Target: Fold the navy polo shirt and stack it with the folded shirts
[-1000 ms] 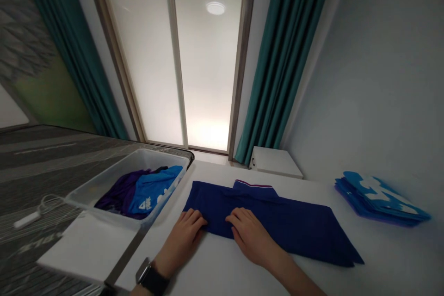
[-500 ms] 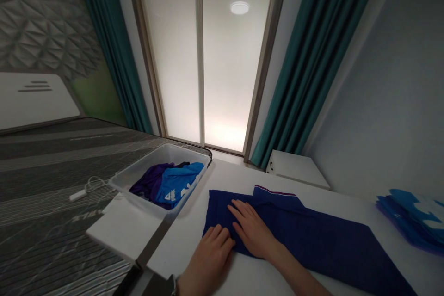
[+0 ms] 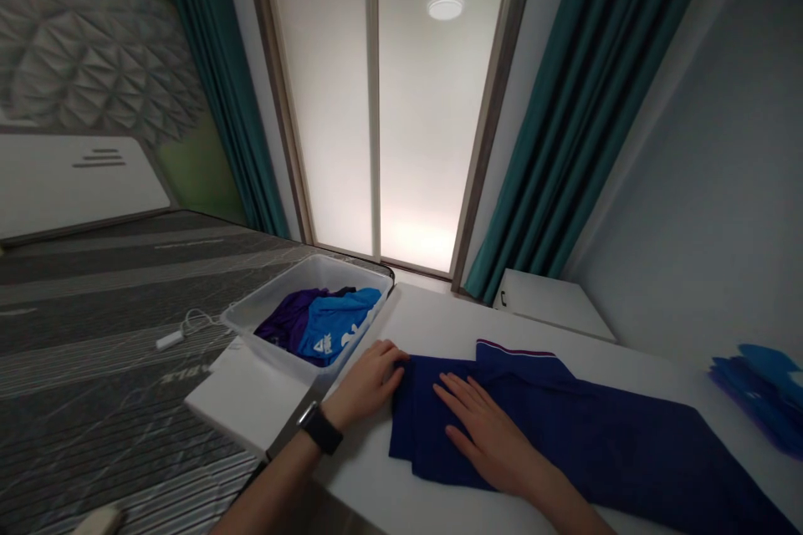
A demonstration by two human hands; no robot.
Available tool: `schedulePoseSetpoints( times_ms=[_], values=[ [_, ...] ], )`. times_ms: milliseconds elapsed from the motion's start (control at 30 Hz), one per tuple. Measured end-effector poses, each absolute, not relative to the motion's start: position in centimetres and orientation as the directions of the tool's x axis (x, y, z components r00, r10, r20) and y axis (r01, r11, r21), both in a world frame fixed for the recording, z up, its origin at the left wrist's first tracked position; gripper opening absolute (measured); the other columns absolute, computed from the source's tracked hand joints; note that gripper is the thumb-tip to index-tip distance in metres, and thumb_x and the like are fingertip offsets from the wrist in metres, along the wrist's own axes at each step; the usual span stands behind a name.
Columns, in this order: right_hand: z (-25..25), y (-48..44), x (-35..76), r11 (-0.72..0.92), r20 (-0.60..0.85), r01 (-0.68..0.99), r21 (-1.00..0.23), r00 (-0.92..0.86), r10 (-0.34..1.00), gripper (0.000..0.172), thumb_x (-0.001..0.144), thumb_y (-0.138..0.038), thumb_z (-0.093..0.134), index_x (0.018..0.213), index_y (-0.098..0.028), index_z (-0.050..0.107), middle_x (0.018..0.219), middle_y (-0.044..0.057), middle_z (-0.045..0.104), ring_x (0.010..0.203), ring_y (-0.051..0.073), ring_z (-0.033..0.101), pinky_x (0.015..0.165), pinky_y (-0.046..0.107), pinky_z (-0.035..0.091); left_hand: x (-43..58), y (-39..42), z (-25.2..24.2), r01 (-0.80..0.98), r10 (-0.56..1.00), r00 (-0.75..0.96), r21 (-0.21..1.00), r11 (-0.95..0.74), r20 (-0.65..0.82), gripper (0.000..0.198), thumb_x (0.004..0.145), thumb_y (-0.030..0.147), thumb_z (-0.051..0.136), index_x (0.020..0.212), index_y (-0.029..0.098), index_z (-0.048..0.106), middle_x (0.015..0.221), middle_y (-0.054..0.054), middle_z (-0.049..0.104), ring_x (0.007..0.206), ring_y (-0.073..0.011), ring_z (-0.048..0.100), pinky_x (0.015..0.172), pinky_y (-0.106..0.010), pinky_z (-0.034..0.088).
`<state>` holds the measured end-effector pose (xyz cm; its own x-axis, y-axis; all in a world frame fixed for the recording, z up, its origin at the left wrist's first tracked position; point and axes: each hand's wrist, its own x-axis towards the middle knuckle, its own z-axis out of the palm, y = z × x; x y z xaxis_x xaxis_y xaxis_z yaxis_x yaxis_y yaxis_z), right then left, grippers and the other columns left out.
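Observation:
A navy blue shirt, partly folded, lies across the white table; a part with a thin red-and-white edge sticks out at its far side. My left hand, with a dark watch on the wrist, has its fingers and thumb closed on the shirt's far left corner. Flat on the cloth, my right hand rests with fingers stretched out, to the right of the folded left end.
To the left, a translucent plastic bin holds purple and blue clothes. Folded blue garments are stacked at the table's right. A white cabinet stands beyond the white table. A white plug with its cord lies at left.
My left hand has moved from the shirt's near left side to its far left corner. My right hand stays flat on the cloth. The view has shifted slightly.

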<state>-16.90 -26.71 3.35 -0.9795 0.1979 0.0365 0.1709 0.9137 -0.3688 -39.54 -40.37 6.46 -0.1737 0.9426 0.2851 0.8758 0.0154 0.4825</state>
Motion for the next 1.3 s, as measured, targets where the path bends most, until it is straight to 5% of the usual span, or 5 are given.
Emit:
schedulePoseSetpoints(
  times_ms=[333,533,767,967,1300],
  values=[
    [2.9,-26.8,-17.0,0.917,0.146,0.168,-0.361,-0.961,0.234,0.047,0.099,-0.033,0.038,0.145,-0.026,0.039,0.151,0.006,0.038,0.139,0.022,0.033,0.117,0.048,0.025,-41.0,-35.9,3.1,0.89,0.925,-0.231,0.449,0.076,0.301,0.023,0.095,0.026,0.046,0.09,0.018,0.067,0.089,-0.005,0.065,0.088,-0.0206,0.058,0.08,-0.033,0.042],
    [4.2,-25.4,-20.1,0.965,0.356,0.14,-0.22,-0.91,0.214,0.038,0.095,-0.014,0.039,0.129,-0.023,0.054,0.125,0.01,0.059,0.117,0.023,0.052,0.106,0.05,0.037,-40.8,-36.1,3.1,0.894,0.925,-0.218,0.444,0.061,0.312,0.017,0.091,0.019,0.049,0.094,0.02,0.065,0.095,-0.005,0.064,0.093,-0.0213,0.056,0.082,-0.035,0.041],
    [5.2,-23.3,-23.4,0.968,0.172,0.25,-0.024,-0.953,0.251,0.015,0.095,-0.022,0.047,0.096,-0.019,0.062,0.1,0.008,0.063,0.095,0.023,0.056,0.085,0.036,0.04,-37.0,-39.5,5.4,0.851,0.899,-0.263,0.524,0.045,0.35,0.018,0.09,0.015,0.046,0.097,0.022,0.061,0.091,-0.003,0.064,0.09,-0.0208,0.056,0.083,-0.036,0.04],
    [5.3,-22.5,-23.6,0.968,0.104,0.251,0.023,-0.963,0.247,0.023,0.101,-0.021,0.034,0.096,-0.017,0.056,0.097,0.008,0.066,0.09,0.021,0.06,0.082,0.032,0.037,-34.1,-42.5,4.6,0.653,0.892,-0.423,0.736,0.181,0.156,0.023,0.089,0.021,0.046,0.11,0.022,0.058,0.078,0.0,0.066,0.079,-0.0194,0.059,0.076,-0.032,0.041],
    [5.1,-21.9,-24.6,0.936,-0.002,0.35,0.044,-0.937,0.35,0.021,0.101,-0.028,0.037,0.103,-0.019,0.056,0.092,0.009,0.072,0.085,0.022,0.067,0.072,0.028,0.041,-32.0,-43.9,4.4,0.658,0.87,-0.478,0.705,0.265,0.119,0.024,0.092,0.035,0.05,0.111,0.022,0.057,0.077,0.0,0.069,0.077,-0.0211,0.061,0.081,-0.038,0.036]
  ],
)
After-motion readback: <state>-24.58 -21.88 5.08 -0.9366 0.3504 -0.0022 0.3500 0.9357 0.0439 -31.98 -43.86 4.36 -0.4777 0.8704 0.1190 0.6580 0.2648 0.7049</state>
